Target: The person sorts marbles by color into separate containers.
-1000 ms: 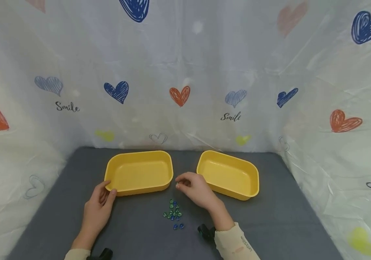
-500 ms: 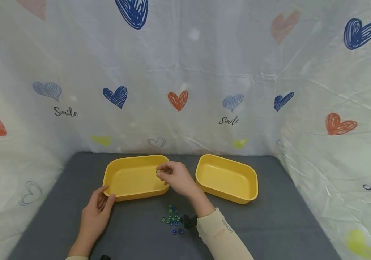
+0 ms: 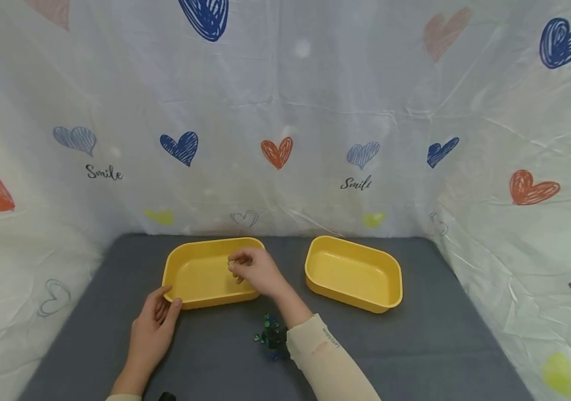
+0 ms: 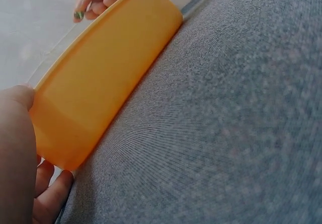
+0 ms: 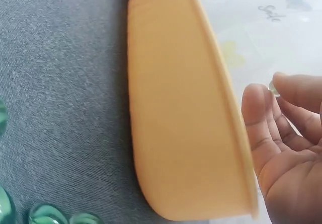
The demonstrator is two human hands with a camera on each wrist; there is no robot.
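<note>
My left hand (image 3: 150,331) holds the near left corner of the left yellow plastic tray (image 3: 215,302), thumb and fingers at its rim and wall. Over the inside of this tray, my right hand (image 3: 259,273) pinches a small glass marble (image 4: 79,15) between thumb and fingertip. It looks green in the left wrist view; the right wrist view shows the same marble (image 5: 273,88) as pale and clear. A cluster of green and blue glass marbles (image 3: 267,324) lies on the table in front, partly hidden by the right wrist and its black camera mount.
A second yellow tray (image 3: 353,273) stands at the right, angled, with a gap between the two. Both trays rest on a dark grey tablecloth (image 3: 405,345). A white curtain (image 3: 315,111) with printed hearts closes off the back and sides.
My right hand has moved left from the gap between the trays to over the left tray, carrying the marble. The left hand keeps its hold on the corner.
</note>
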